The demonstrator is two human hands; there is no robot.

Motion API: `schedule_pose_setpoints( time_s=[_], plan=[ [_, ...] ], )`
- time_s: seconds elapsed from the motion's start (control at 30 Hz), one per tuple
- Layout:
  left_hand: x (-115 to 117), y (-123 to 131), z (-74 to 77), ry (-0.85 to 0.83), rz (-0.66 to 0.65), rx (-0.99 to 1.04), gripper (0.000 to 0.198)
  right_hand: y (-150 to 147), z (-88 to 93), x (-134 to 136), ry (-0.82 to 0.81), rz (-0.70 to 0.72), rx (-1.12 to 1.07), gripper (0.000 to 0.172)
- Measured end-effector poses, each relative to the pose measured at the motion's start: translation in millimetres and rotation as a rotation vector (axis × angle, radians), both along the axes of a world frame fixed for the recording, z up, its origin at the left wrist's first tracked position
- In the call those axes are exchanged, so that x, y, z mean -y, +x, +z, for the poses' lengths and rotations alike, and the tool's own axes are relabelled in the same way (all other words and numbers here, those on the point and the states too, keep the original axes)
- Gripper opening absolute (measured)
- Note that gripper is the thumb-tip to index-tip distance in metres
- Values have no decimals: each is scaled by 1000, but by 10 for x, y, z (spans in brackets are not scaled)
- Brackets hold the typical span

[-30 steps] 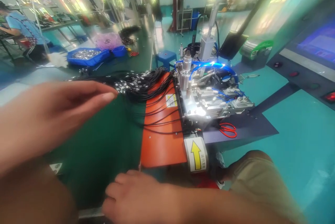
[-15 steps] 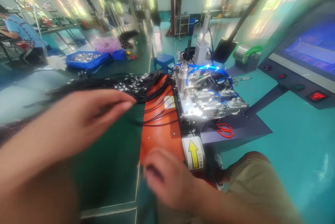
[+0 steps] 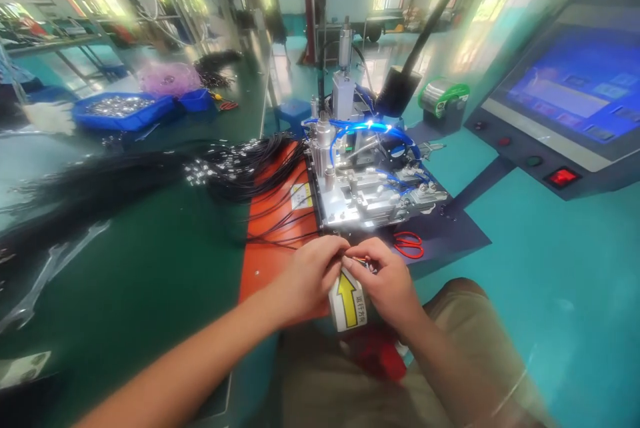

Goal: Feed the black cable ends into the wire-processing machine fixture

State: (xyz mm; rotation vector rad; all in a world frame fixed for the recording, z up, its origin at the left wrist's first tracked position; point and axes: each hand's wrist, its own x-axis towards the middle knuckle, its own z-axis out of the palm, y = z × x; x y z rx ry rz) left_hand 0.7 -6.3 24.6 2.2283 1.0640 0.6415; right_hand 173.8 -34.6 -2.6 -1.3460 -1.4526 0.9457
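Note:
My left hand (image 3: 316,273) and my right hand (image 3: 389,280) meet over the front end of the machine, fingertips pinched close together. A small piece with thin reddish and pale bits shows between them; what it is, I cannot make out. Just below the fingers is a white label with a yellow arrow (image 3: 349,301). Black cables (image 3: 280,236) lie across the orange panel (image 3: 260,267), their near ends running toward the metal fixture (image 3: 360,198). Farther left, a large bundle of black cables (image 3: 115,171) with shiny metal ends stretches over the green table mat (image 3: 165,268).
Red-handled scissors (image 3: 409,245) lie right of my hands. Wrenches (image 3: 50,275) rest on the mat at left. Behind are a blue tray (image 3: 125,123) of small metal parts and a green-rimmed wire spool (image 3: 444,99). A control screen (image 3: 575,91) stands at right.
My left hand has come from over the cable bundle to the machine's front. My right hand has moved up and right, and both sets of fingertips now meet. The view has shifted.

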Motion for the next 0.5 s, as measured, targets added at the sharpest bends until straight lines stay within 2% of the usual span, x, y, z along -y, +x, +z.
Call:
schedule_pose_setpoints(
  time_s=[0.07,0.17,0.37,0.5],
  plan=[
    [-5,11,-127,84,50,32,14,33,-30,-12,-16,-24,-9,14],
    [-10,18,-240,196,60,65,15,76,-46,-12,-23,-26,-8,16],
    [5,7,-255,265,70,56,15,185,-34,70,-15,-59,45,24],
    [11,-4,-264,302,89,24,13,251,-36,153,36,-72,144,21]
  ],
)
